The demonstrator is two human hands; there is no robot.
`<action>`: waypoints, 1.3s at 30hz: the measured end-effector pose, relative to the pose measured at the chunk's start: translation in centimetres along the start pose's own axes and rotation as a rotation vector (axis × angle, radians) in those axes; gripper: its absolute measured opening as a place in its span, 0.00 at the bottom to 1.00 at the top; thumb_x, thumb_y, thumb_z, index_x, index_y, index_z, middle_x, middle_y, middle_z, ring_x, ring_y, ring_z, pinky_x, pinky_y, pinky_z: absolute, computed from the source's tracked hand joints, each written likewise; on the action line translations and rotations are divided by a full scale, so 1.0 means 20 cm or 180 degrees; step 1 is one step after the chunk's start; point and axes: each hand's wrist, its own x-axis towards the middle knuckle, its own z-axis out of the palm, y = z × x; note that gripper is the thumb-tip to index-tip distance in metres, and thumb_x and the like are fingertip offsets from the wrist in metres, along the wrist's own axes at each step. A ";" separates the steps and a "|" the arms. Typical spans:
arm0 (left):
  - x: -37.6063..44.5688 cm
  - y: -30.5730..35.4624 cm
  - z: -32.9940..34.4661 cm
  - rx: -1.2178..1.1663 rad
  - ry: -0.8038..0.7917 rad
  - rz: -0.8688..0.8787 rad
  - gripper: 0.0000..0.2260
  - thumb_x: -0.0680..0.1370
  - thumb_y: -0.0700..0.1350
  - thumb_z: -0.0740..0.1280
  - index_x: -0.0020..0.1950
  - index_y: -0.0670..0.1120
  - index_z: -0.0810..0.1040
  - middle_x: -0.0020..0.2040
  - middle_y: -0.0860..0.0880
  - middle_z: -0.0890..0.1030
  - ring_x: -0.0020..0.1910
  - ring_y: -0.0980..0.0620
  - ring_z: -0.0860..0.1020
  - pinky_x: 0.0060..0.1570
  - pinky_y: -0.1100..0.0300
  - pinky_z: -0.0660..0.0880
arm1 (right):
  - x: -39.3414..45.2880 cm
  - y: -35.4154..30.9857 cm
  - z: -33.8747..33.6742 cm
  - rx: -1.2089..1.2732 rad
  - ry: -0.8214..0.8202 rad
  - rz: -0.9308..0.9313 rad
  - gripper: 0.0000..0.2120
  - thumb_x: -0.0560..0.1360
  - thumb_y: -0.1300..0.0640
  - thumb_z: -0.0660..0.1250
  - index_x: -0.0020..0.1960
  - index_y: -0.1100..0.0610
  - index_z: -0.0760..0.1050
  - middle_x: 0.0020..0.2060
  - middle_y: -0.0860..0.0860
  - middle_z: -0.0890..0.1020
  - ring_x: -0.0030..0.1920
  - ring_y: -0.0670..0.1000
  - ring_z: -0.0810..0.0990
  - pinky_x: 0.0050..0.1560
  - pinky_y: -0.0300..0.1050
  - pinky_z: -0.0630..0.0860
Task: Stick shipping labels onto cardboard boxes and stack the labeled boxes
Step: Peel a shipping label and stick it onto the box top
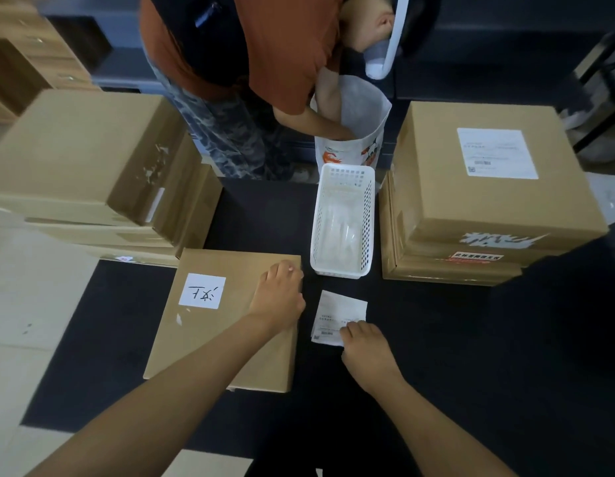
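Item one: a flat cardboard box (226, 325) lying on the black desk (436, 339), near our left side. It bears a small white note (202, 290) with handwriting on its top face. Our left hand (278, 297) rests flat on the box's far right corner, fingers straight and relaxed.

Item two: a shipping label (337, 315), white with printed lines, lying on the desk just beside the box's right edge. Our right hand (364, 346) pinches the label's near corner with curled fingers.

Item three: a white perforated basket (343, 222), upright, standing on the desk beyond the label and holding pale, clear-looking contents we cannot identify.

Item four: a stack of boxes at right (488, 201); the top one carries a white shipping label on its lid (497, 153).

Item five: a stack of unlabelled boxes at left (92, 166), the top one tilted across those beneath.

Item six: a second person in an orange top (264, 46), bending over on the far side of the desk, one hand reaching into a white printed bag (364, 115).
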 end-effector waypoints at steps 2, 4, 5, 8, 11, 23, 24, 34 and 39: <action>-0.01 0.00 0.00 -0.0025 0.0018 0.0009 0.18 0.76 0.44 0.60 0.66 0.46 0.69 0.65 0.47 0.68 0.64 0.47 0.67 0.64 0.56 0.63 | 0.00 0.01 -0.05 0.0105 0.0273 0.0096 0.15 0.54 0.57 0.78 0.40 0.56 0.80 0.34 0.50 0.80 0.34 0.51 0.79 0.38 0.44 0.78; -0.02 0.02 -0.01 -0.0044 0.0066 0.0083 0.16 0.77 0.44 0.60 0.65 0.46 0.70 0.63 0.47 0.69 0.63 0.47 0.67 0.64 0.56 0.63 | -0.01 0.02 -0.11 0.0226 0.0534 0.0226 0.12 0.59 0.57 0.76 0.42 0.55 0.80 0.36 0.50 0.81 0.36 0.50 0.79 0.39 0.44 0.78; -0.03 0.02 -0.01 -0.0073 0.0144 0.0129 0.15 0.77 0.44 0.59 0.64 0.46 0.71 0.62 0.47 0.70 0.62 0.47 0.68 0.63 0.56 0.63 | -0.01 0.03 -0.15 0.0289 0.0660 0.0277 0.11 0.61 0.57 0.76 0.43 0.55 0.80 0.37 0.49 0.81 0.37 0.50 0.80 0.40 0.44 0.78; -0.05 0.04 -0.04 -0.0320 0.0248 0.0107 0.18 0.79 0.46 0.48 0.59 0.47 0.75 0.57 0.48 0.74 0.56 0.47 0.70 0.55 0.55 0.65 | 0.01 0.05 -0.24 0.0390 0.0964 0.0224 0.12 0.64 0.56 0.75 0.48 0.55 0.80 0.42 0.49 0.82 0.42 0.49 0.81 0.44 0.45 0.80; -0.06 0.06 -0.10 -0.0635 0.0047 -0.0182 0.24 0.80 0.51 0.42 0.47 0.44 0.77 0.45 0.47 0.77 0.44 0.48 0.72 0.43 0.57 0.63 | 0.05 0.03 -0.30 0.0425 0.1133 0.0124 0.13 0.67 0.55 0.72 0.52 0.56 0.79 0.46 0.49 0.82 0.47 0.49 0.81 0.48 0.46 0.80; -0.20 -0.06 -0.21 -0.3033 0.0393 -0.1114 0.11 0.80 0.49 0.63 0.44 0.45 0.79 0.39 0.53 0.79 0.37 0.57 0.75 0.33 0.70 0.67 | 0.12 -0.11 -0.41 0.1887 0.1525 0.0801 0.17 0.78 0.58 0.63 0.66 0.55 0.70 0.63 0.49 0.73 0.64 0.47 0.71 0.64 0.44 0.73; -0.21 -0.09 -0.21 -0.3003 0.0467 -0.1162 0.11 0.80 0.50 0.63 0.44 0.45 0.79 0.39 0.52 0.80 0.37 0.56 0.75 0.33 0.68 0.67 | 0.14 -0.14 -0.43 0.2262 0.1456 0.1017 0.16 0.79 0.57 0.62 0.66 0.54 0.70 0.61 0.48 0.74 0.62 0.46 0.72 0.61 0.42 0.73; -0.27 -0.59 -0.24 -0.3275 0.0460 -0.1277 0.11 0.81 0.51 0.60 0.47 0.46 0.78 0.40 0.51 0.80 0.39 0.53 0.77 0.37 0.62 0.73 | 0.37 -0.64 -0.45 0.3146 0.1169 0.1637 0.12 0.81 0.52 0.58 0.56 0.56 0.76 0.48 0.48 0.81 0.49 0.46 0.78 0.51 0.41 0.74; -0.27 -0.90 -0.25 -0.3472 0.0484 -0.1239 0.09 0.81 0.48 0.62 0.45 0.45 0.77 0.41 0.49 0.80 0.42 0.50 0.78 0.39 0.63 0.74 | 0.49 -0.92 -0.45 0.3603 0.1079 0.2053 0.08 0.78 0.54 0.59 0.41 0.48 0.71 0.35 0.43 0.75 0.38 0.48 0.75 0.36 0.40 0.67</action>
